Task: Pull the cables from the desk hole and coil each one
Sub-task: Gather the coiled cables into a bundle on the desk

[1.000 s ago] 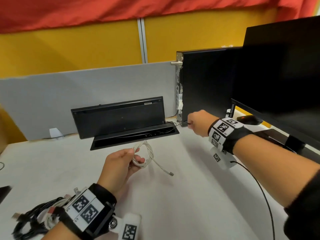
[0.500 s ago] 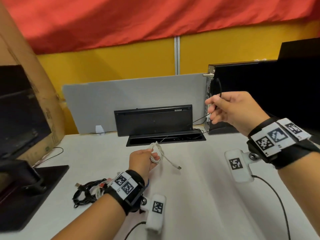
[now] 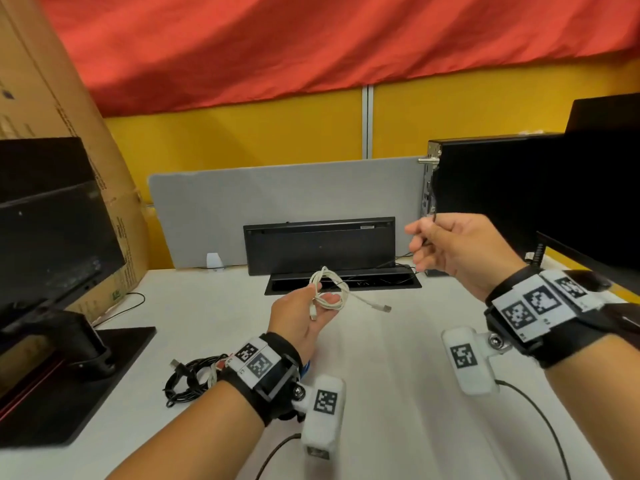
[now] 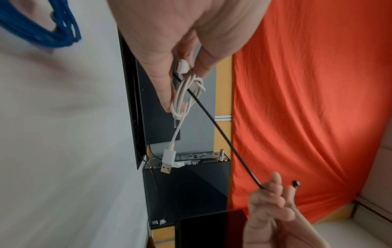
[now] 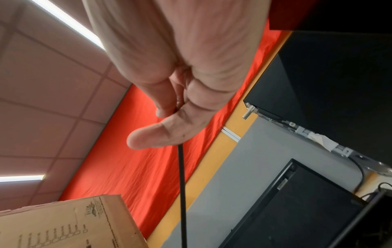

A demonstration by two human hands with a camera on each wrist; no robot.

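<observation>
White cable (image 3: 329, 289) coiled in left hand (image 3: 301, 315) — black cable (image 4: 222, 135) in right hand (image 3: 457, 251).

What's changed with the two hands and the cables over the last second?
The right hand has risen from beside the desk hole, drawing the thin black cable up and taut. The left hand still holds the coiled white cable above the desk; the cable pile by that wrist lies unmoved.
</observation>
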